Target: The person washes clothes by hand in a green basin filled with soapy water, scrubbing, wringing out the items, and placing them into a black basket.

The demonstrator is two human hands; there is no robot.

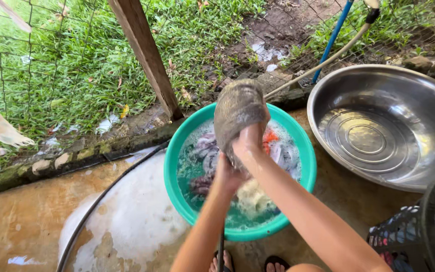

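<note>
i see a wet grey-brown cloth (238,108), bunched and mottled, held up over the green basin (177,146) of suds and soaking clothes (283,153). right hand (250,143) grips its lower part, fingers wrapped tight; left hand (226,176) clasps just below, fingers closed on the cloth's trailing end. fingertips mostly hidden; dark basket (414,226) cut off at right.
</note>
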